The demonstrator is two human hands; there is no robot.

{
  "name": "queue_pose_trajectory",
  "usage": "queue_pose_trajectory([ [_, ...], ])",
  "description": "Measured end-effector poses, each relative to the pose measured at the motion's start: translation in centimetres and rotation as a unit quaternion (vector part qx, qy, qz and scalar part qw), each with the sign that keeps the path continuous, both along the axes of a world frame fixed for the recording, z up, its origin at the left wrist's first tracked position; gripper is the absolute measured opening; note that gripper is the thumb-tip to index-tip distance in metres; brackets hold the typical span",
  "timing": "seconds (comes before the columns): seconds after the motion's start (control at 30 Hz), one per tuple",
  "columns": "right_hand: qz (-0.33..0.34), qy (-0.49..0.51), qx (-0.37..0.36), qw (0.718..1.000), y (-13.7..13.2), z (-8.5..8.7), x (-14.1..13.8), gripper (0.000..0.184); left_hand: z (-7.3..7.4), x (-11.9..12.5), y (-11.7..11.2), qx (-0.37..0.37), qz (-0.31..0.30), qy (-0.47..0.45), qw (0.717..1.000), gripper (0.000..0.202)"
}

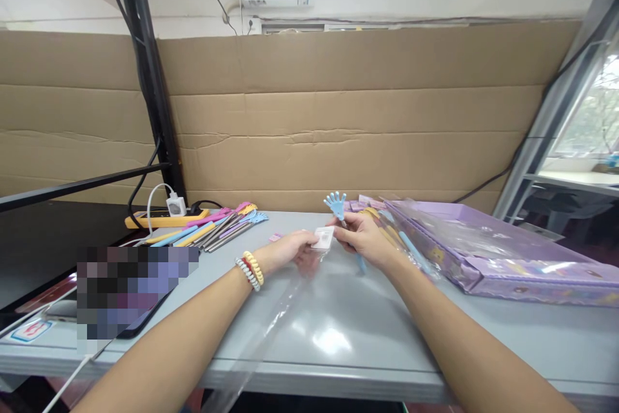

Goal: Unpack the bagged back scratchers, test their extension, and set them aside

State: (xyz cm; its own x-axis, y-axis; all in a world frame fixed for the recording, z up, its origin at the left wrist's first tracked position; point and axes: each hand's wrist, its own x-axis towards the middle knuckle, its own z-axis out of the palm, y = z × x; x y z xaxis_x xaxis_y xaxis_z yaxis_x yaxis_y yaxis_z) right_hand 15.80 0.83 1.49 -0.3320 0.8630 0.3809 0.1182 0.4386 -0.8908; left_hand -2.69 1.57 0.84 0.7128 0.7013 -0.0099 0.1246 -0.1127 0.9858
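Note:
Over the middle of the table, my left hand (pixel 296 250) pinches the top of a long, clear plastic sleeve (pixel 273 326) with a white label (pixel 323 238) at its end. The sleeve trails down past the table's front edge. To the right, my right hand (pixel 362 237) is closed around a light-blue back scratcher (pixel 334 205) whose hand-shaped head points up. The scratcher's lower end shows beneath my fingers, just beside the sleeve's label end. Whether the scratcher touches the label, I cannot tell. My left wrist wears coiled bands.
Loose back scratchers (pixel 220 229) lie in a pile at the back left, beside a yellow power strip (pixel 145 221). Bagged back scratchers (pixel 411 249) lie against a purple box (pixel 536 281) on the right. A blurred-out device (pixel 138 294) and white cables occupy the left. Cardboard (pixel 348 110) stands behind the table.

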Motion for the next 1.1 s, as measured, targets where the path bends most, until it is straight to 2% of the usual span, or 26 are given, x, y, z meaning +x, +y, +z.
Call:
queue_pose_trajectory([
  [0.13, -0.031, 0.009, 0.013, 0.999, 0.0, 0.1, 0.1, 0.036, -0.1, 0.3, -0.2, 0.016, 0.024, 0.051, 0.998, 0.044],
  [0.23, -0.027, 0.010, -0.013, 1.000, -0.2, 0.2, 0.0, 0.040, -0.5, 0.3, 0.1, 0.008, 0.034, 0.030, 0.999, 0.053],
  [0.43, -0.020, -0.018, -0.053, 0.998, -0.3, 0.0, -0.3, 0.035, -0.9, 0.1, 0.8, -0.013, 0.015, -0.028, 0.999, 0.065],
  [0.5, -0.024, -0.026, -0.048, 0.998, -0.1, -0.3, -0.2, 0.035, -0.6, 0.1, 0.6, -0.011, 0.017, -0.036, 0.999, 0.063],
  [0.67, -0.018, -0.038, -0.032, 0.999, 0.6, -0.8, 0.1, 0.035, -0.2, 0.1, 0.1, 0.063, 0.068, -0.006, 0.996, 0.038],
  [0.9, -0.037, -0.027, -0.037, 0.998, 0.4, -0.7, 0.1, 0.032, -0.4, 0.1, 0.4, 0.081, 0.096, -0.020, 0.992, 0.027],
  [1.0, -0.059, -0.013, -0.026, 0.998, 0.6, -0.8, 0.1, 0.029, -0.4, 0.2, 0.3, 0.080, 0.092, -0.030, 0.992, 0.026],
  [1.1, -0.078, -0.002, 0.006, 0.997, 0.8, -0.9, 0.0, 0.022, -0.3, 0.2, 0.2, 0.077, 0.112, -0.035, 0.990, 0.034],
])
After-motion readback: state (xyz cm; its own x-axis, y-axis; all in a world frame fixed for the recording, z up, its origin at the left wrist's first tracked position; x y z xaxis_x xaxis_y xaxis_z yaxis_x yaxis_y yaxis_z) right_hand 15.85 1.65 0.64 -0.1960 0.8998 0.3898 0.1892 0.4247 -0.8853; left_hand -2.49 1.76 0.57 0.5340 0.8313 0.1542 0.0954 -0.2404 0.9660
